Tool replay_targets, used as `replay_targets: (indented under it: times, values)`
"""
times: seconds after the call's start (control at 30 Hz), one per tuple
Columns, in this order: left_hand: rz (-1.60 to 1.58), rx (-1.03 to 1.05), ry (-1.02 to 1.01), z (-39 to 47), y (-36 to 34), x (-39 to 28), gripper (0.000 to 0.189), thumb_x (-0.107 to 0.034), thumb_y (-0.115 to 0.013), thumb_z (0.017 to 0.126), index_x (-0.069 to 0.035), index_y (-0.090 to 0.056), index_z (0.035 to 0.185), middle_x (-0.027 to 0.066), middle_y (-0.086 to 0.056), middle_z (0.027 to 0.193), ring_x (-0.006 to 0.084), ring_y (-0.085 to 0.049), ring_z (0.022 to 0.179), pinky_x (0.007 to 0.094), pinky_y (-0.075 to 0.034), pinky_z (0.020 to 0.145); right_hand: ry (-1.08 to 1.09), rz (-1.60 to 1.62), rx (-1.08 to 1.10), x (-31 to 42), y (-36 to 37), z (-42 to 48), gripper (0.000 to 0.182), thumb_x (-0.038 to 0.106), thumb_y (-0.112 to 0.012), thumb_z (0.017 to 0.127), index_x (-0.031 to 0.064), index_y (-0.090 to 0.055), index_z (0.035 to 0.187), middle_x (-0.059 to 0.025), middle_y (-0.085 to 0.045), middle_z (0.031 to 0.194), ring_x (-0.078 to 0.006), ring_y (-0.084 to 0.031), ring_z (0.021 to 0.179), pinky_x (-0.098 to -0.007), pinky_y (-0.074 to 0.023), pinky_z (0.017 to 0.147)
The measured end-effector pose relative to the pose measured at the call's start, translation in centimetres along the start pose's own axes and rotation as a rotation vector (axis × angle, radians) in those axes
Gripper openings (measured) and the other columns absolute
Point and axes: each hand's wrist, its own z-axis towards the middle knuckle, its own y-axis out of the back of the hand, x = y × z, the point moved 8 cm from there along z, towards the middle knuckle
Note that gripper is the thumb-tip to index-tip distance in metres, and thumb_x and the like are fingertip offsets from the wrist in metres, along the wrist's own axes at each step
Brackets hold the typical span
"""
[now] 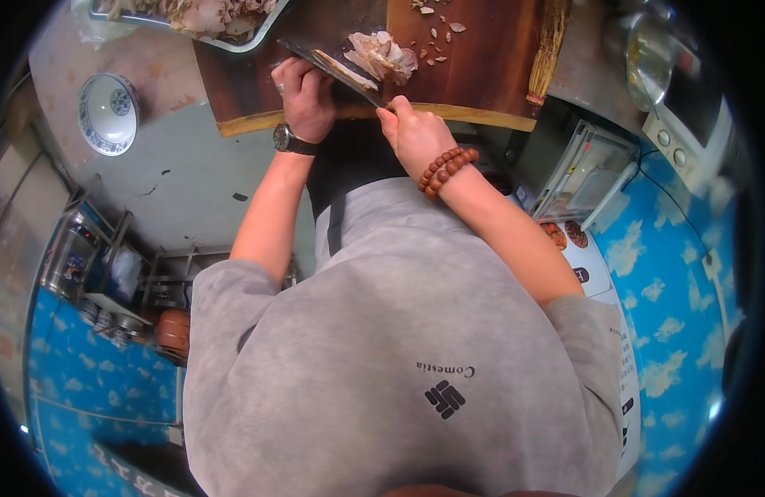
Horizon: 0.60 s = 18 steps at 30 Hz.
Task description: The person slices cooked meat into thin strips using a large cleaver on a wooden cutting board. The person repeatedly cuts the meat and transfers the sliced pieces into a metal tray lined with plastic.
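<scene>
My right hand [420, 133], with a brown bead bracelet at its wrist, grips the handle end of a knife [342, 76]. The blade slants up and left across a dark wooden cutting board [482, 74]. My left hand [305, 99], wearing a ring and a wristwatch, is at the blade's near side with fingers curled; whether it holds anything beneath them is hidden. A pale strip of meat [345, 68] lies along the blade's far side. Just beyond is a heap of cut meat [385, 57], with small scraps [441, 37] scattered to its right.
A clear-rimmed tray [249, 45] of meat pieces overlaps the board's upper left corner. A blue-and-white bowl [109, 115] stands on the counter at left. A straw brush [547, 53] lies at the board's right edge. Farther right are a metal bowl [646, 62] and a white appliance with knobs [693, 130].
</scene>
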Motion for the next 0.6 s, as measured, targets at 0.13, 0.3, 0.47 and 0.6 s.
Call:
replay_targets:
  times: [0.13,0.3,0.47,0.6]
  values:
    - [-0.061,-0.007,0.026,0.3,0.4,0.0,0.026,0.005,-0.077,0.078,-0.006,-0.071,0.101,0.0105,-0.064,0.113,0.0347,-0.055,0.110,0.0441,-0.045,0.096,0.079,0.065,-0.092,-1.1,-0.6,0.4,0.028,0.030,-0.055,0.111,0.0026,-0.057,0.105,-0.0264,-0.068,0.073,-0.0498,-0.067,0.071,-0.0581,-0.0529,0.063]
    - [-0.047,0.045,0.014,0.5,0.7,-0.1,0.025,0.003,-0.078,0.082,-0.003,-0.071,0.105,0.0119,-0.065,0.120,0.0341,-0.056,0.115,0.0430,-0.047,0.099,0.145,0.093,-0.148,-0.6,1.6,0.5,0.039,0.036,-0.055,0.110,-0.0010,-0.057,0.098,-0.0257,-0.068,0.070,-0.0474,-0.069,0.067,-0.0557,-0.0560,0.062]
    - [-0.045,-0.012,0.024,0.2,0.5,0.2,0.023,0.004,-0.074,0.084,-0.003,-0.069,0.105,0.0128,-0.064,0.117,0.0361,-0.055,0.113,0.0455,-0.045,0.100,0.102,0.054,-0.093,0.7,2.9,-2.6,0.038,0.035,-0.055,0.110,-0.0012,-0.058,0.097,-0.0254,-0.069,0.071,-0.0475,-0.069,0.068,-0.0562,-0.0560,0.063]
    - [-0.008,0.001,0.002,-0.1,0.4,0.3,0.028,0.007,-0.070,0.083,-0.001,-0.066,0.109,0.0148,-0.062,0.119,0.0380,-0.055,0.115,0.0465,-0.045,0.101,0.039,0.059,-0.012,0.5,3.3,-4.8,0.029,0.029,-0.057,0.109,-0.0003,-0.059,0.106,-0.0247,-0.070,0.076,-0.0476,-0.069,0.074,-0.0560,-0.0547,0.068]
